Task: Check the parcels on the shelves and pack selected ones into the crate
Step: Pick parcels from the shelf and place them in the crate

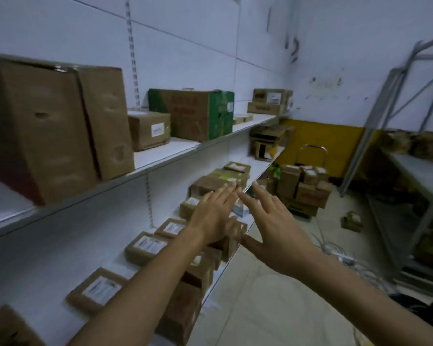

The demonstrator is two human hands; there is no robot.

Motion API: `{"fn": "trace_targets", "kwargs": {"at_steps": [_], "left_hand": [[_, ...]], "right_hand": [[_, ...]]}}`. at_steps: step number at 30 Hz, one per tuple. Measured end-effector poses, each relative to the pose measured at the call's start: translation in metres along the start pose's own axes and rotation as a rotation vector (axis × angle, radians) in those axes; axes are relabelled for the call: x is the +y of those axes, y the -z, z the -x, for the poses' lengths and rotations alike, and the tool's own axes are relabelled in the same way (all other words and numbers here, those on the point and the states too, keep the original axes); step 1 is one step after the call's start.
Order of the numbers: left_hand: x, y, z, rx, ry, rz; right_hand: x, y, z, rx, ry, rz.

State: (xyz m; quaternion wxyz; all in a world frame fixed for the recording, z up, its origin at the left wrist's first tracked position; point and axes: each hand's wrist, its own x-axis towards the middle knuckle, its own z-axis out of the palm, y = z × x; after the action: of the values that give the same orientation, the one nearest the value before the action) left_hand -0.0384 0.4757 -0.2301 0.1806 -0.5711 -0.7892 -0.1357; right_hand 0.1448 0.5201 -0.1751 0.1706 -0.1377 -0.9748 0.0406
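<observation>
Left hand, right hand flat-fingered over boxy cardboard parcels.

One wide-angle view, worn on the person's head, looks forward and down along the wall shelves, which recede from near left to the far corner. The left hand and right hand lie close, below centre; the floor and a metal rack fill the right.
</observation>
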Motion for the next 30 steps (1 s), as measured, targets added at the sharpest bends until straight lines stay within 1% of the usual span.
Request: {"fn": "trace_targets", "kwargs": {"at_steps": [4, 9, 13, 16, 19, 22, 24, 26, 30], "left_hand": [[-0.023, -0.032, -0.070, -0.005, 0.059, 0.034], [-0.039, -0.060, -0.117, -0.035, 0.081, 0.056], [-0.049, -0.088, -0.153, -0.044, 0.062, 0.111], [-0.055, -0.116, -0.196, -0.011, 0.055, 0.136], [-0.048, -0.141, -0.251, 0.033, 0.062, 0.092], [-0.033, -0.162, -0.312, 0.063, 0.082, 0.100], [-0.024, -0.179, -0.352, 0.033, 0.121, 0.114], [-0.017, -0.201, -0.392, -0.013, 0.157, 0.058], [-0.013, -0.232, -0.447, -0.064, 0.214, 0.028]], "right_hand": [[0.042, -0.017, -0.045, 0.003, -0.045, -0.030], [0.087, -0.037, -0.097, -0.014, -0.041, -0.094], [0.130, -0.051, -0.141, 0.004, 0.023, -0.121], [0.172, -0.054, -0.178, 0.041, 0.092, -0.136], [0.226, -0.051, -0.216, 0.074, 0.138, -0.123], [0.291, -0.048, -0.247, 0.086, 0.192, -0.037], [0.335, -0.048, -0.263, 0.078, 0.207, -0.013], [0.377, -0.047, -0.280, 0.042, 0.198, -0.020], [0.443, -0.053, -0.324, 0.011, 0.195, -0.028]]}}
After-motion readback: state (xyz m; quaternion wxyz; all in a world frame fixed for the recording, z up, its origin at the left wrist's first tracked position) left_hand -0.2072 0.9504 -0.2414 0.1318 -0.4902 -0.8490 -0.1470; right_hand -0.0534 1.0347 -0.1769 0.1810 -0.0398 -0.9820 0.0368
